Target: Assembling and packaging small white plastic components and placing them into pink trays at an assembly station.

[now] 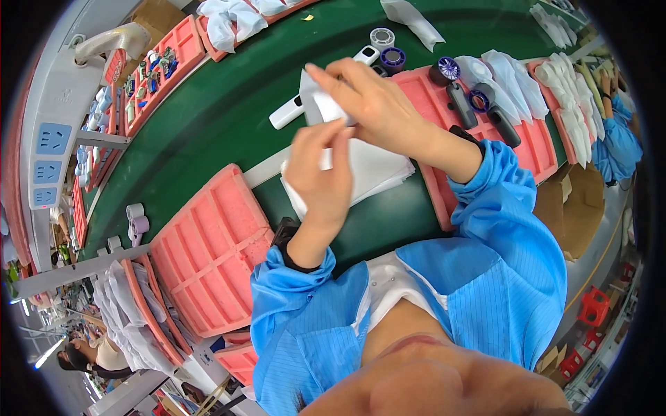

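Both my hands are raised together over the green bench, closed about a white sheet [316, 104] that is folded around something I cannot make out. My right hand [374, 107] grips it from above, the index finger stretched along its far edge. From below, my left hand [319, 170] pinches its near end; the fingers are slightly blurred. Under the hands lies a stack of white sheets [378, 170]. A white handle-shaped piece [286, 112] rests just left of the folded sheet, and another white piece [366, 54] lies beyond my right hand.
Round fan-like parts [393, 59] stand beyond my right hand. The right pink tray [538, 149] bears dark handles [461, 105] and white-wrapped items [506, 80]. Another pink tray [215, 249] sits at left. Purple rings [139, 225] are at far left. Other people work at both sides.
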### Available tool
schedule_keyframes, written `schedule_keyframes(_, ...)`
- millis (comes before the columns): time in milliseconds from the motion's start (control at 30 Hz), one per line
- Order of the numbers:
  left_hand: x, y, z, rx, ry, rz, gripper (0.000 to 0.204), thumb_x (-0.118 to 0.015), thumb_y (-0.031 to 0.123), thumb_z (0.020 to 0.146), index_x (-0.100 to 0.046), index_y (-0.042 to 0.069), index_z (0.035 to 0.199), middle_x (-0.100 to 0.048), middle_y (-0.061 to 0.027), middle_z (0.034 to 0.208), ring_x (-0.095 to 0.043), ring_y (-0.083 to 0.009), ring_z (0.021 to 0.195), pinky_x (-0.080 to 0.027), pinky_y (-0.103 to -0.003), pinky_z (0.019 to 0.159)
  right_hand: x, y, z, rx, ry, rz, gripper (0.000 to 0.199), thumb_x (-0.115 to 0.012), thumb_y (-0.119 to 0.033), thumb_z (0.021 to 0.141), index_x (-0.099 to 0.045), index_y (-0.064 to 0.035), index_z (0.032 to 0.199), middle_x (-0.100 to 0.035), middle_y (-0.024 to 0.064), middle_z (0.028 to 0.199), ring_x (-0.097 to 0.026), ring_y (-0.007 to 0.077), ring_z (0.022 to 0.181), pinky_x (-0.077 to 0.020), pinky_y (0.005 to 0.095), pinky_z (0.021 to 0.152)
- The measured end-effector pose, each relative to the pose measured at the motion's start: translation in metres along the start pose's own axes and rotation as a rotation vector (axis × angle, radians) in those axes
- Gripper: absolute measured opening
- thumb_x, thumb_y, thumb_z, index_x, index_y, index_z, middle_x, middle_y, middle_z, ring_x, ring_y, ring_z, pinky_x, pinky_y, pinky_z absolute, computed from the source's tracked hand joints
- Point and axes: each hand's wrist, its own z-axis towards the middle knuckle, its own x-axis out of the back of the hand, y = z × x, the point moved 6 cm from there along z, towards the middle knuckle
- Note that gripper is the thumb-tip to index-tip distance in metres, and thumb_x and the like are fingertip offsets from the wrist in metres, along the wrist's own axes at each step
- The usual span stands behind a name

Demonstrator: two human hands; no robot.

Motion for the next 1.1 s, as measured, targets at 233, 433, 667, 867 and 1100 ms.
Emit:
schedule_keyframes(233,-0.014,0.016,0.008,-0.268,-0.043,0.372,0.047,-0.066,-0.009,0.073,-0.056,0.003,0.117,-0.054,-0.0153,0.11,-0.059,-0.0263,0.091,-0.049,-0.029,0.075,-0.004,0.029,-0.008,-0.234,0.107,0.361,0.072,-0.073,-0.003,0.064,-0.046,-0.0053,0.13,-0.051,0.0152,0.115,-0.054,0.0286,0.106,-0.0499,0.0326,0.076)
schedule_keyframes(433,0.017,-0.007,0.022,0.06,-0.07,-0.08,0.043,-0.074,0.002,0.067,-0.06,0.006,0.107,-0.042,-0.0144,0.127,-0.054,-0.0255,0.106,-0.047,-0.035,0.084,0.008,0.012,-0.008,-0.096,0.039,0.848,0.064,-0.072,-0.006,0.065,-0.05,-0.0055,0.125,-0.056,0.0134,0.111,-0.057,0.0244,0.105,-0.0503,0.0342,0.077)
schedule_keyframes(667,0.037,0.005,0.023,-0.069,0.022,-0.071,0.046,-0.078,0.004,0.067,-0.057,0.005,0.108,-0.044,-0.0122,0.123,-0.045,-0.0251,0.117,-0.038,-0.036,0.096,-0.005,0.028,-0.014,-0.174,-0.048,0.292,0.047,-0.072,-0.005,0.065,-0.055,-0.0008,0.109,-0.062,0.0137,0.09,-0.063,0.0297,0.081,-0.0507,0.0373,0.069)
schedule_keyframes(867,0.031,-0.002,0.011,-0.162,0.232,-0.04,0.048,-0.08,0.005,0.066,-0.057,0.004,0.108,-0.042,-0.0114,0.124,-0.043,-0.0254,0.117,-0.035,-0.037,0.099,0.004,0.004,-0.016,-0.138,0.274,-0.062,0.04,-0.074,-0.005,0.065,-0.056,0.0014,0.101,-0.06,0.0148,0.086,-0.061,0.0331,0.076,-0.0497,0.0379,0.063)
schedule_keyframes(1100,0.032,0.011,0.009,-0.106,0.34,-0.145,0.038,-0.08,0.004,0.067,-0.059,0.005,0.099,-0.042,-0.0092,0.12,-0.043,-0.0231,0.113,-0.036,-0.037,0.096,-0.003,-0.009,-0.018,-0.014,0.287,-0.152,0.042,-0.073,-0.003,0.064,-0.055,0.0006,0.102,-0.06,0.013,0.087,-0.062,0.0303,0.073,-0.0494,0.0356,0.06)
